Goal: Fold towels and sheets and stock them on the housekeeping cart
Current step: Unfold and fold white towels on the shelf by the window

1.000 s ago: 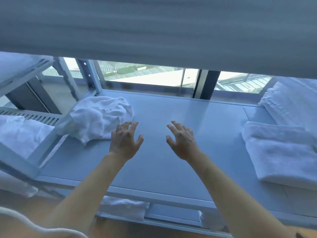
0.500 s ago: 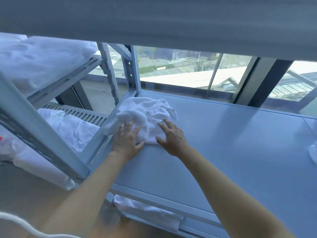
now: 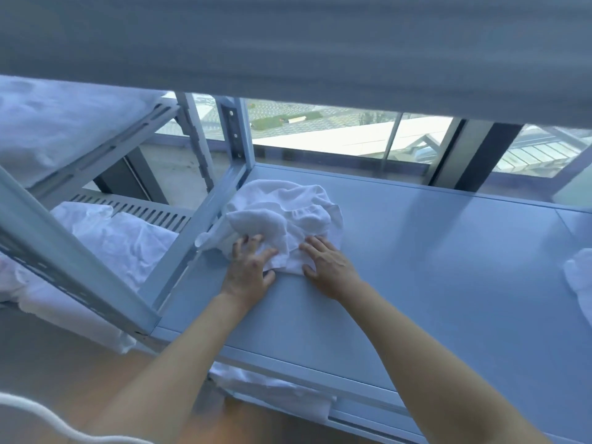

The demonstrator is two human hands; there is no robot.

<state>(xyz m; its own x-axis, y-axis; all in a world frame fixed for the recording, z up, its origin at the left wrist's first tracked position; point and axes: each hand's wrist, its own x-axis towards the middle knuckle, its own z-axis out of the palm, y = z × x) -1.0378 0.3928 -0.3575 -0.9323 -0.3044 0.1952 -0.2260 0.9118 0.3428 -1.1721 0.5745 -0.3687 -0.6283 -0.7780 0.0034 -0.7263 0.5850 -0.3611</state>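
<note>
A crumpled white towel [image 3: 285,216] lies at the left end of the pale blue metal shelf [image 3: 416,283], against the corner post. My left hand [image 3: 248,270] is at the towel's near edge, its fingers curled into the cloth and the thumb below the edge. My right hand [image 3: 330,267] rests on the towel's near right part with its fingers fairly straight and the thumb at the hem. The fingertips of both hands sink partly into the folds.
Another white towel [image 3: 576,277] shows at the right edge of the shelf. A neighbouring rack on the left holds rumpled white sheets [image 3: 121,238] and more linen [image 3: 57,129] above. An upper shelf [image 3: 288,43] hangs overhead. More towels [image 3: 282,395] sit on the shelf below.
Both hands moved from the bare middle of the shelf leftwards onto the crumpled towel, and my left fingers have now dug into it. My view swung left, so the folded stacks left the frame.
</note>
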